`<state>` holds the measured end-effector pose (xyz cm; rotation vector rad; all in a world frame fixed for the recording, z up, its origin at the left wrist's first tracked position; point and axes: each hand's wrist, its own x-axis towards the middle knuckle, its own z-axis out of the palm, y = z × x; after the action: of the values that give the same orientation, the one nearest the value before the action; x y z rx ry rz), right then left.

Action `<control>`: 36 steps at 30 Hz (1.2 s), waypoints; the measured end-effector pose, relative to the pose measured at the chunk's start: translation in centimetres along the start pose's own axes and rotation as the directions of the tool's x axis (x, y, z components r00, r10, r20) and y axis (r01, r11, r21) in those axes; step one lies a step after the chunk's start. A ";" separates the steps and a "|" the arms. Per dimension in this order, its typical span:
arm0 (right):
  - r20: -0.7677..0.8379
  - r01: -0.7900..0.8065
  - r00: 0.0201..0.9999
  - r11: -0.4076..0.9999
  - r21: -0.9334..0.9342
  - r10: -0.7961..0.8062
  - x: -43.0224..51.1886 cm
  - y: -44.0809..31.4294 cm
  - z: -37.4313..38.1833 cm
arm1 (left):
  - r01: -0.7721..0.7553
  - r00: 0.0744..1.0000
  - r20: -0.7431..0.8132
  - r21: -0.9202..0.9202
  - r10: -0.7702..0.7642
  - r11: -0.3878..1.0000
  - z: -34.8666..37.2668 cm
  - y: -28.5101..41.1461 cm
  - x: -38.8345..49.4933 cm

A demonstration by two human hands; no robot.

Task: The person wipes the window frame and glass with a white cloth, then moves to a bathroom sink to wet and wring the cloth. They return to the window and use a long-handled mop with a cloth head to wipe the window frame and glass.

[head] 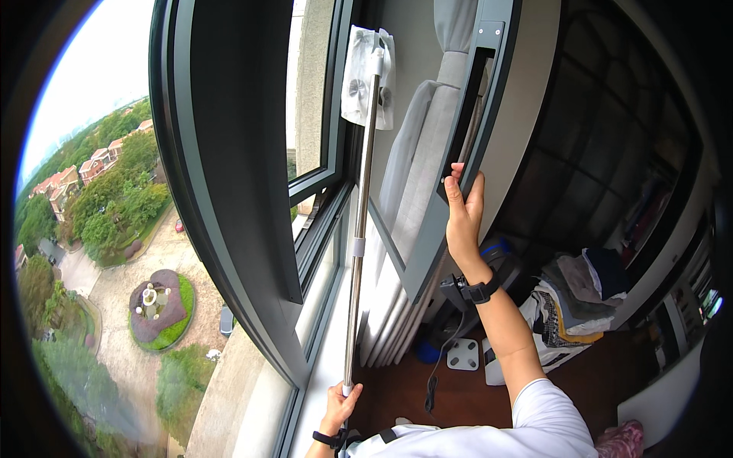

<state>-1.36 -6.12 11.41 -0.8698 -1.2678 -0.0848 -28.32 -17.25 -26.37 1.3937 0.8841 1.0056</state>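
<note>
My left hand is wrapped around the lower end of a telescopic metal pole, by its white grip. The pole stands almost upright in the picture. At its top a flat mop head in a white cloth cover with dark round patches lies near the window frame's inner corner. My right hand holds the edge of a grey-framed sash that stands swung into the room, thumb on the near side. Some of its fingertips show past the frame's dark slot.
Grey curtains hang behind the sash. On the left, a large window pane looks down on a garden court. Folded clothes are stacked on the right. A white scale and a dark cable lie on the wooden floor.
</note>
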 end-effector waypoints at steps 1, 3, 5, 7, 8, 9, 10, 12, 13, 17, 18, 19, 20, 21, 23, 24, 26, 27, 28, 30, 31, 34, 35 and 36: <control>0.008 -0.010 1.000 1.000 0.009 0.010 0.0 0.0 0.0 | -0.011 1.000 -0.008 0.054 0.012 0.998 0.0 0.2 -0.1; 0.022 -0.015 1.000 0.999 0.030 0.014 0.1 -0.1 0.1 | -0.089 0.995 -0.022 0.137 0.093 0.987 0.1 0.6 -0.4; -0.017 -0.006 1.000 0.999 0.032 0.006 0.3 -0.4 0.2 | -0.069 0.997 -0.032 0.147 0.074 0.987 0.2 0.9 -0.9; -0.071 0.094 0.992 0.988 -0.124 -0.104 0.4 -0.9 0.3 | -0.062 0.998 -0.024 0.125 0.065 0.990 0.2 1.0 -1.2; -0.091 0.172 0.974 0.944 -0.281 -0.205 0.4 -1.4 0.2 | -0.054 0.998 -0.024 0.107 0.057 0.993 0.3 1.0 -1.3; -0.095 0.238 0.947 0.869 -0.433 -0.307 0.4 -1.9 0.0 | -0.049 0.998 -0.019 0.087 0.051 0.995 0.3 1.0 -1.3; -0.155 0.325 0.873 0.790 -0.520 -0.462 0.3 -2.2 0.3 | -0.037 0.999 -0.011 0.065 0.037 0.997 0.3 1.0 -1.4; 0.186 0.569 0.705 0.391 -0.723 -0.684 -0.2 -3.0 0.5 | -0.029 1.000 0.005 0.041 0.028 0.999 0.4 1.1 -1.4; 0.364 0.649 0.593 0.159 -0.744 -0.719 -0.4 -3.2 0.7 | -0.033 0.999 0.012 0.040 0.032 0.999 0.4 1.1 -1.4; 0.557 0.659 0.751 0.456 -0.598 -0.355 -0.9 -2.1 4.1 | 0.003 0.998 0.064 0.026 -0.004 1.000 0.3 1.5 -1.6; 0.552 0.623 0.778 0.481 -0.617 -0.298 -0.7 -1.8 4.3 | -0.010 0.998 0.070 0.021 0.009 1.000 0.3 1.7 -1.7; 0.519 0.503 0.830 0.677 -0.538 -0.204 -0.5 -1.5 4.2 | -0.021 0.997 0.078 0.014 0.020 1.000 0.3 1.7 -1.8; 0.511 0.325 0.858 0.830 -0.453 -0.057 -0.1 -1.3 4.3 | -0.010 0.997 0.082 0.003 0.009 1.000 0.3 1.8 -1.9; 0.517 0.123 0.851 0.924 -0.361 0.089 0.3 -1.2 4.3 | -0.022 0.995 0.100 -0.023 0.024 0.999 0.3 1.9 -1.9; 0.552 -0.239 0.814 0.970 0.037 0.179 1.3 -0.9 5.1 | -0.001 0.992 0.125 -0.082 0.011 0.997 0.4 1.8 -2.0; 0.625 -0.316 0.764 0.937 0.147 0.160 2.0 -1.0 4.9 | 0.024 0.986 0.165 -0.116 -0.005 0.993 0.5 1.7 -1.9; 0.697 -0.466 0.689 0.859 0.214 0.200 2.4 -1.2 4.8 | 0.074 0.967 0.253 -0.174 -0.028 0.982 0.6 1.4 -1.5; 0.705 -0.486 0.683 0.840 0.243 0.191 2.5 -1.2 4.7 | 0.125 0.958 0.281 -0.206 -0.064 0.970 0.7 1.3 -1.3; 0.714 -0.499 0.680 0.819 0.283 0.168 2.5 -1.2 4.7 | 0.170 0.946 0.311 -0.232 -0.093 0.958 0.8 1.3 -0.9; 0.675 -0.471 0.709 0.849 0.238 0.204 1.9 -1.2 4.7 | 0.258 0.909 0.384 -0.214 -0.162 0.942 0.9 1.5 0.2; 0.656 -0.456 0.723 0.863 0.218 0.216 1.7 -1.1 4.8 | 0.220 0.923 0.366 -0.236 -0.124 0.946 1.1 1.8 0.6; 0.555 -0.415 0.795 0.887 0.203 0.245 1.1 -0.7 5.1 | 0.212 0.932 0.335 -0.205 -0.135 0.956 2.1 3.9 2.7; 0.528 -0.407 0.807 0.897 0.171 0.266 0.9 -0.6 5.1 | 0.070 0.959 0.283 -0.237 0.001 0.969 2.6 4.9 3.4; 0.493 -0.376 0.819 0.924 0.073 0.295 0.7 -0.5 5.1 | -0.025 0.971 0.227 -0.224 0.077 0.974 3.4 6.1 4.4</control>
<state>-5.42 -3.04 12.42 -0.9904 -1.5258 0.5465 -23.85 -14.73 -19.84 1.3191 0.5470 0.9245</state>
